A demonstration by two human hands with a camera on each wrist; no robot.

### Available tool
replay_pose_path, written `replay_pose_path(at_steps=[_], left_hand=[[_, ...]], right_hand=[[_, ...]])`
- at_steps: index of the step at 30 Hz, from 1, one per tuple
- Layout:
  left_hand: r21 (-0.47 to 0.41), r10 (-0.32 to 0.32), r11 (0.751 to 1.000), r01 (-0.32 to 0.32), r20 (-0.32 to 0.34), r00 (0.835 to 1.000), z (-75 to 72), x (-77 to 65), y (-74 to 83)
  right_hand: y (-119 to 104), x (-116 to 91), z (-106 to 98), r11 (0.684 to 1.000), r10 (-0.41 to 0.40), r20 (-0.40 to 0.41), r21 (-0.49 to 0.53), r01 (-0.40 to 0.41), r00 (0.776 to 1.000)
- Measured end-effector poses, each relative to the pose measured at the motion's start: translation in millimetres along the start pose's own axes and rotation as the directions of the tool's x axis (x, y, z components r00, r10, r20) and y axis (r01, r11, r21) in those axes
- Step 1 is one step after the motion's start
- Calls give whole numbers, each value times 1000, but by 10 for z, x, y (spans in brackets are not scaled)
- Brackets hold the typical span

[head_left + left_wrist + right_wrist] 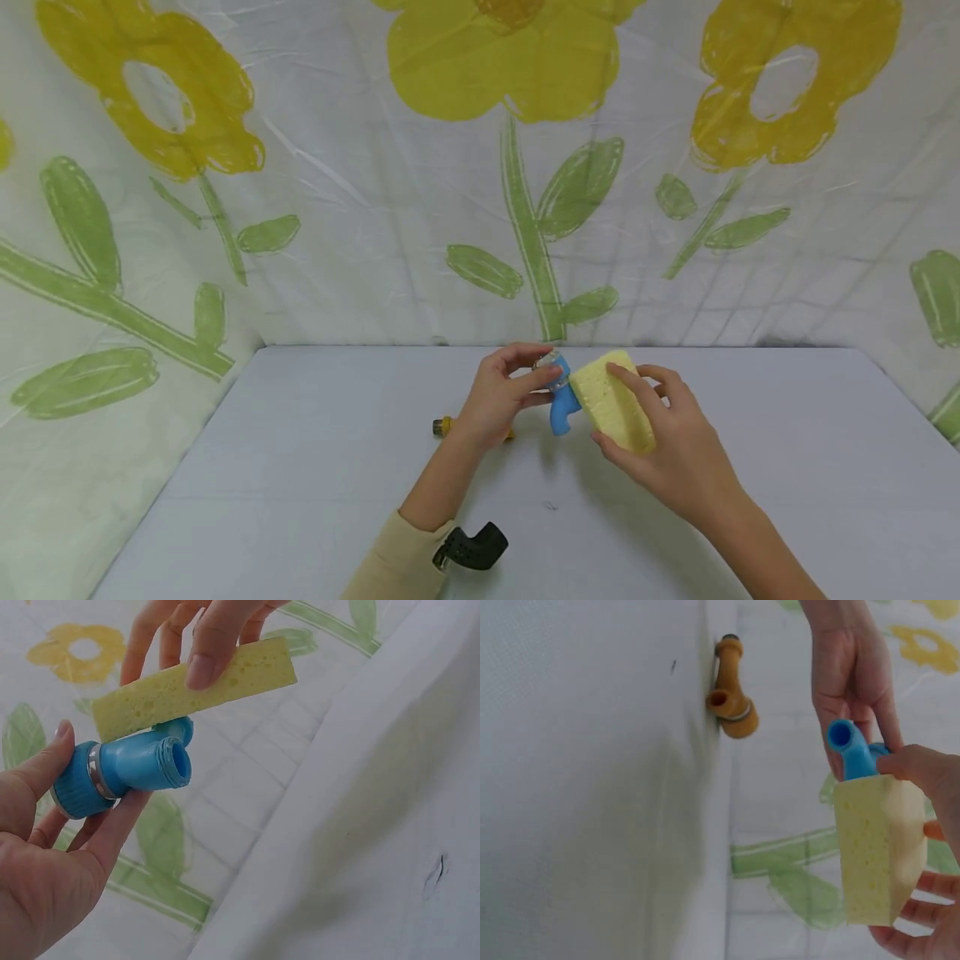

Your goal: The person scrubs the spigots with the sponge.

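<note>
Held up over the table, a blue plastic tap [564,412] with a ribbed collar and a metal ring is gripped by the fingers and thumb of my left hand [489,404]. Its round open end [177,761] shows in the left wrist view. My right hand [684,454] holds a yellow block sponge [609,402] between thumb and fingers. One edge of the sponge [864,851] lies against the tap, or very close to it. In the right wrist view the sponge hides part of the tap [853,754].
On the white table [315,467], an orange tap [730,694] lies behind my left wrist, partly hidden in the head view. A black bent piece [480,547] lies beside my left sleeve. A flower-printed sheet [360,233] hangs behind the table.
</note>
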State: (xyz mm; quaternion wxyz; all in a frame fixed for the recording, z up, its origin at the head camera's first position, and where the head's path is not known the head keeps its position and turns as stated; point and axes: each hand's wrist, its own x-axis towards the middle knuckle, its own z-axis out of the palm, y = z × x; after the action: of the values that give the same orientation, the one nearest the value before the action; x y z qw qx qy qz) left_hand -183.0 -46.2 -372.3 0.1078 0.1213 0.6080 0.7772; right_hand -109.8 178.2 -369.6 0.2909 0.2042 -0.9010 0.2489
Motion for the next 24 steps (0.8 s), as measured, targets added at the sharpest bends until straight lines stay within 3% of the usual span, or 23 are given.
replay_pose_path(at_steps=[8,15,24], left_hand=[[-28,-2,1000,2,9,1000,24,2,-11],[-35,-11,999,11,11,1000,28,-1,-11],[-38,-4,999,5,43,999,30,-5,-6]], right_hand=[[-17,2,-4,1000,1,-14,21,-1,1000],[-32,-7,22,997,3,27,80,-5,1000],[31,11,-12,997,26,-6,69,-26,1000]])
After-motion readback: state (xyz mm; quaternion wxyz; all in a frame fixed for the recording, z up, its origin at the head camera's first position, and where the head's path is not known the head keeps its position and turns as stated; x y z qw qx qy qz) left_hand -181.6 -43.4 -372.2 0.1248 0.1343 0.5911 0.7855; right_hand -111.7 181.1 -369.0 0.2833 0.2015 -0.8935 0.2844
